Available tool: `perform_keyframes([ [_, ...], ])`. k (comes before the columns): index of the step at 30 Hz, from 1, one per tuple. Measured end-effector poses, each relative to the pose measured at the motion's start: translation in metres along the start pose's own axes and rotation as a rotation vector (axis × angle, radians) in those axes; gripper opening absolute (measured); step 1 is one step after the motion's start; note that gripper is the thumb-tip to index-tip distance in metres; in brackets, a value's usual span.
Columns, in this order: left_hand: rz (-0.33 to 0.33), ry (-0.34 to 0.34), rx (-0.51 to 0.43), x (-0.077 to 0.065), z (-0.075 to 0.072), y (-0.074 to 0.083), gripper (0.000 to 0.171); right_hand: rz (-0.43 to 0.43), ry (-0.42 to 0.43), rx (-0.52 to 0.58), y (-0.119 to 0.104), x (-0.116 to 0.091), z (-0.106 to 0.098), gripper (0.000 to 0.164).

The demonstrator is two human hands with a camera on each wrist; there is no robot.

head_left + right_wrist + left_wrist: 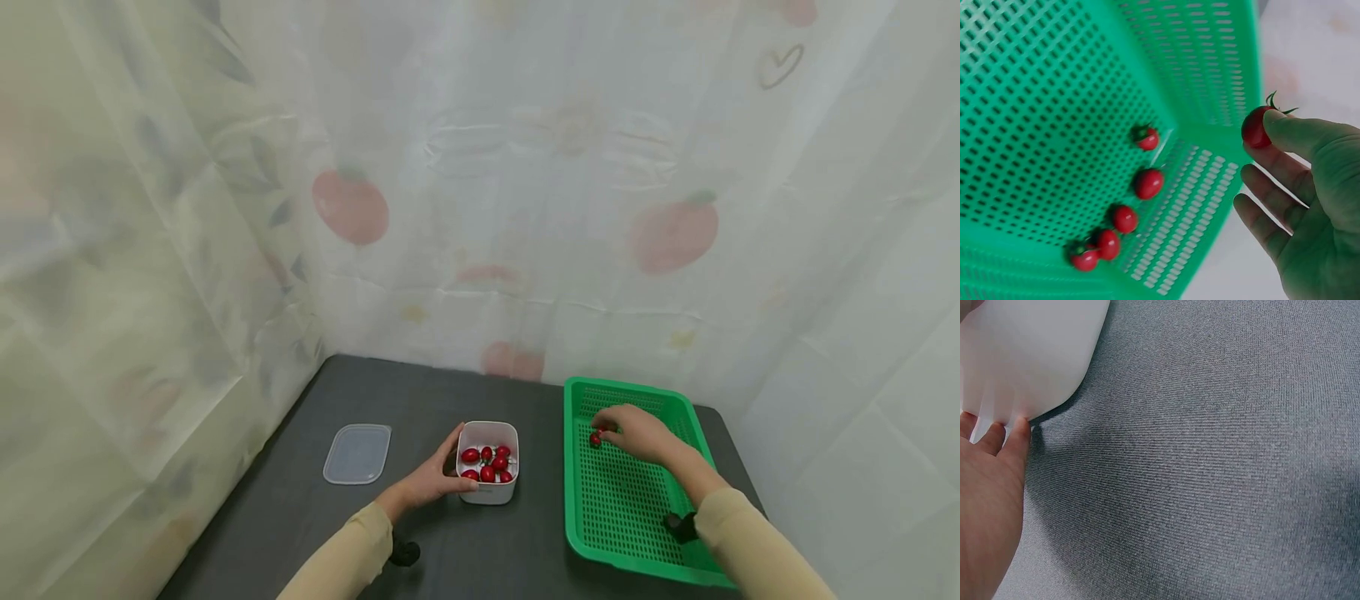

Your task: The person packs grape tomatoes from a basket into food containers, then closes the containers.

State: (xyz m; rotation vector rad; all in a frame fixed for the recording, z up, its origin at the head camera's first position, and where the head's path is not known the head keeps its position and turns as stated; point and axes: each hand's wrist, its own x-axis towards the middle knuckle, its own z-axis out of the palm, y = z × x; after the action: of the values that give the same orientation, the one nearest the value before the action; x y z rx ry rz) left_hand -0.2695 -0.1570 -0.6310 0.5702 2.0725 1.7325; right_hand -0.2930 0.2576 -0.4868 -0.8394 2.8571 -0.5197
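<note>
My left hand (431,479) holds a square white plastic tub (487,494) on the dark table. Its thumb lies along the near rim and its fingers lie along the tub's left side. Several red cherry tomatoes (487,474) lie inside. In the left wrist view, fingertips (1019,431) press the tub's pale wall (1029,350). Over the green basket (572,483), my right hand (637,433) pinches a cherry tomato (1256,127) with a green stem between thumb and forefinger. The other fingers spread loosely. Several more cherry tomatoes (1149,184) line one end of the basket floor.
A translucent square lid (357,454) lies flat on the table (450,554), left of the tub. The slotted basket stands along the table's right side. A pale printed curtain (495,208) hangs behind the table and on both sides.
</note>
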Motion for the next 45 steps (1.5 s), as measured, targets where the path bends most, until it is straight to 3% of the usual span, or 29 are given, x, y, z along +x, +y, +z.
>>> perform_keyframes([
  [9, 0.005, -0.006, -0.011, 0.001, 0.0, -0.002, 0.109, -0.066, 0.018, 0.031, -0.025, 0.019, -0.005, 0.023],
  [19, 0.009, -0.01, -0.013, 0.0, 0.0, 0.001, 0.108, -0.169, 0.029, 0.032, -0.053, 0.044, 0.004, 0.024],
  [32, -0.011, 0.006, -0.01, 0.0, 0.001, 0.0, 0.108, -0.197, 0.018, 0.025, -0.083, 0.076, 0.015, 0.023],
  [45, -0.019, 0.002, -0.012, 0.001, 0.0, 0.001, 0.105, -0.198, -0.044, 0.035, -0.103, 0.1, 0.026, 0.021],
])
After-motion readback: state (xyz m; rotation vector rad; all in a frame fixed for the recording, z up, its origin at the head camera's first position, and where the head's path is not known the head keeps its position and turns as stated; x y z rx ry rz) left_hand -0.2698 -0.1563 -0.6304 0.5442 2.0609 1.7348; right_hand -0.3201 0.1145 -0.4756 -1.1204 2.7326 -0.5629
